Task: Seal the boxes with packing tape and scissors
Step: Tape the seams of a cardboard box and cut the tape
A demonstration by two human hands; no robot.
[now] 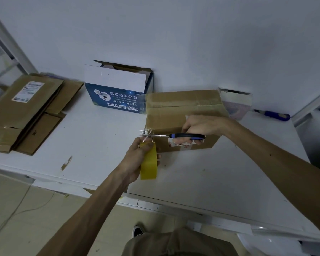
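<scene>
A brown cardboard box (181, 109) lies on the white table (100, 137), its flaps shut and clear tape running over its top seam and down its left side. My left hand (137, 159) grips a yellowish roll of packing tape (149, 163) just in front of the box's left corner, with a short clear strip stretched from roll to box. My right hand (201, 126) holds black-and-blue scissors (174, 136), their blades lying across that strip.
A blue and white box (118, 89) stands open at the back against the wall. Flattened cardboard (26, 109) is piled at the left. A white box (236, 104) and a blue-handled tool (273, 114) lie at the right, behind the brown box.
</scene>
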